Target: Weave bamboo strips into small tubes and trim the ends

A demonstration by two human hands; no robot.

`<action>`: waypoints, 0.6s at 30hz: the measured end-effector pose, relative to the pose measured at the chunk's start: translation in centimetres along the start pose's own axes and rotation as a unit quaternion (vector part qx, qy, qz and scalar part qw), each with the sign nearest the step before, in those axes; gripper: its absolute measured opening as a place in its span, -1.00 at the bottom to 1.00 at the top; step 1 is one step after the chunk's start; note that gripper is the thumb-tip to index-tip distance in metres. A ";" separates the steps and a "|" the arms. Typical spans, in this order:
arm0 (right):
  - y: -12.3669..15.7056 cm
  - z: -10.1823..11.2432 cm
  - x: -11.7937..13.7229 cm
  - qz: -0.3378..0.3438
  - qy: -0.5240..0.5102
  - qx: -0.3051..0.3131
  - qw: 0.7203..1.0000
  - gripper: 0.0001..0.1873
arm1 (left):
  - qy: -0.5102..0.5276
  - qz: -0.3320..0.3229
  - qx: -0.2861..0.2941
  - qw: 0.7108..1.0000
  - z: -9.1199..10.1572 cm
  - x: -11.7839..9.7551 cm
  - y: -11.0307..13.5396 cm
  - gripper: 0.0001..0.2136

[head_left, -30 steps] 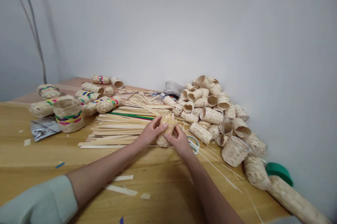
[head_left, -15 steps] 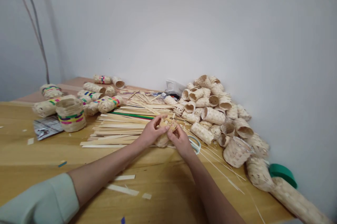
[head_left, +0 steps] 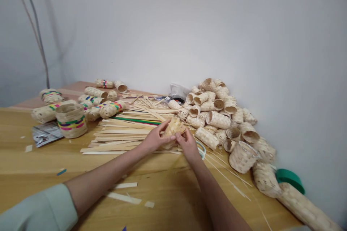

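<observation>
Between my two hands is a small woven basket (head_left: 174, 127) of pale flat strips, held just above the table. My left hand (head_left: 157, 137) grips its left side, with the thumb across the front. On the right, my right hand (head_left: 187, 145) pinches at the basket's edge, thumb and fingers close together. What lies between those fingertips is too small to make out. Loose pale strips (head_left: 116, 135) lie in a layer left of and behind the hands, with green and yellow ones (head_left: 138, 119) among them. Scissors (head_left: 201, 149) with pale blue handles are partly hidden behind my right wrist.
Plain woven baskets (head_left: 219, 119) are heaped along the wall at right. A roll of green tape (head_left: 290, 180) lies beside them. At left stand baskets with coloured bands (head_left: 71, 119) and a silvery packet (head_left: 47, 134). Strip offcuts (head_left: 124, 197) are scattered on the table (head_left: 162, 195).
The basket has turned in my hands, so more of its woven surface shows. My left fingers have shifted around its side. The view has moved slightly.
</observation>
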State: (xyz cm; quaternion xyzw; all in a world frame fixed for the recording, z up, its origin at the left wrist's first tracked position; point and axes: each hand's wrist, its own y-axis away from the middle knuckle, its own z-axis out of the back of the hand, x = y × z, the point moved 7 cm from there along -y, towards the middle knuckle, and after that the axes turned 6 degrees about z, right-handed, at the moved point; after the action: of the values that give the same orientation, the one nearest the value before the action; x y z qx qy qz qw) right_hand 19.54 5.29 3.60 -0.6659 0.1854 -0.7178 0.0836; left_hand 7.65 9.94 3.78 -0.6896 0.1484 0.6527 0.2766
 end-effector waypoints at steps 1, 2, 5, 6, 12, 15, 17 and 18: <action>0.0 0.2 0.0 -0.001 0.006 -0.005 1.000 -0.51 | -0.016 0.001 0.009 1.000 -0.1 -0.1 0.0 -0.22; 0.0 0.3 0.1 -0.001 0.008 -0.008 1.000 -0.49 | -0.032 0.001 0.016 0.999 -0.2 -0.2 0.1 -0.25; -0.1 0.3 0.1 0.003 0.004 -0.005 1.000 -0.43 | -0.072 0.006 0.012 0.997 -0.1 -0.5 0.2 -0.32; -0.1 0.3 0.0 0.004 0.004 -0.001 1.000 -0.42 | -0.082 0.007 0.005 0.997 0.0 -0.6 0.3 -0.34; -0.2 0.2 -0.1 0.005 0.009 0.000 1.000 -0.48 | -0.162 0.005 -0.043 0.986 0.5 -1.6 0.7 -0.38; 0.0 0.2 -0.2 -0.021 -0.009 -0.012 1.000 -0.51 | -0.198 0.015 -0.060 0.978 0.6 -1.5 0.9 -0.35; 0.0 0.3 -0.4 -0.034 -0.020 -0.024 0.999 -0.51 | -0.192 0.013 -0.048 0.980 0.4 -1.1 0.9 -0.35; 0.1 0.4 -0.4 -0.036 -0.023 -0.030 0.999 -0.50 | -0.179 0.008 -0.038 0.983 0.3 -0.9 0.8 -0.37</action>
State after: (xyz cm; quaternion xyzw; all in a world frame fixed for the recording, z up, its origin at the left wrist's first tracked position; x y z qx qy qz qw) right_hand 19.93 5.32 3.17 -0.6908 0.1807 -0.6989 0.0414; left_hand 6.82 9.33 4.53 -0.5701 0.0768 0.7731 0.2671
